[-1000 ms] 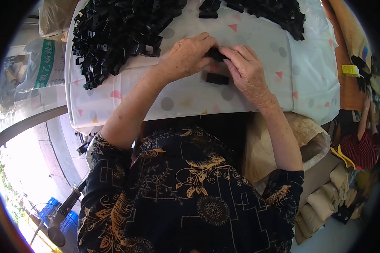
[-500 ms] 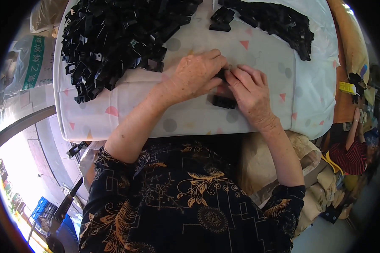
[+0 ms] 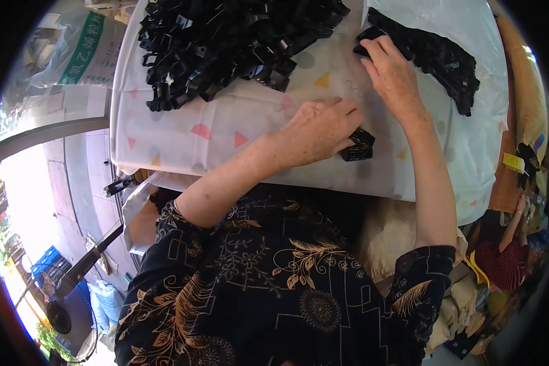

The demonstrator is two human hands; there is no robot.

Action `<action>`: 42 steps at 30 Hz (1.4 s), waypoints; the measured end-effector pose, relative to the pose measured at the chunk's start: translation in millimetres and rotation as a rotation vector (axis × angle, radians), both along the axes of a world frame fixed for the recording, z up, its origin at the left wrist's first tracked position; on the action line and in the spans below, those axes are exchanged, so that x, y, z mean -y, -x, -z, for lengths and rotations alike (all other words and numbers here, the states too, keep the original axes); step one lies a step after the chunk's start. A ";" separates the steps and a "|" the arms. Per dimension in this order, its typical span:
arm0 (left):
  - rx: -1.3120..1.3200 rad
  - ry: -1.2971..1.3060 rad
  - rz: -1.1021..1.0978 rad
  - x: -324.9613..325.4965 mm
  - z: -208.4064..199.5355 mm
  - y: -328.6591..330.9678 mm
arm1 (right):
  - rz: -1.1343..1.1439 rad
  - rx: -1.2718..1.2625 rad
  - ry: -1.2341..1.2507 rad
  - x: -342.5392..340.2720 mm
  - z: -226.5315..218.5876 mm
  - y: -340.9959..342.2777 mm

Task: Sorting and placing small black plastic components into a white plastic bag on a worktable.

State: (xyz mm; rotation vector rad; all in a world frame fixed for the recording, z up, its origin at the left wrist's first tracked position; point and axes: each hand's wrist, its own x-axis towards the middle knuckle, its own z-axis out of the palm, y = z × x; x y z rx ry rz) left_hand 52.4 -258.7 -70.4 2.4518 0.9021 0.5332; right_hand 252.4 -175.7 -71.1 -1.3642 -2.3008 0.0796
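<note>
My left hand (image 3: 323, 131) is bent over a black plastic part (image 3: 360, 146) near the front of the table, its thumb and fingers closed against it. The hand covers part of that piece. Farther off and to the right, my right hand (image 3: 393, 76) reaches out and pinches another black plastic part (image 3: 365, 43) between thumb and fingers. This one lies at the near left end of a row of black pieces (image 3: 439, 55). A big heap of similar black plastic parts (image 3: 219, 46) covers the far left of the table.
A patterned pale cloth (image 3: 183, 137) covers the table (image 3: 494, 189), with white sheeting at the right. A printed plastic sack (image 3: 88, 52) stands beyond the left edge. A rolled brown bundle (image 3: 518, 79) lies along the right side. Another person (image 3: 500, 262) in a striped top is at the far right.
My hands have parted. The right hand has moved away and to the right, to the pieces by the row; the left has moved onto the near black part. The whole view has shifted.
</note>
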 end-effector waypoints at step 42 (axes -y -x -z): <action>0.050 -0.045 -0.110 -35.5 11.1 -13.4 | -0.007 -0.176 -0.179 95.2 11.4 -25.3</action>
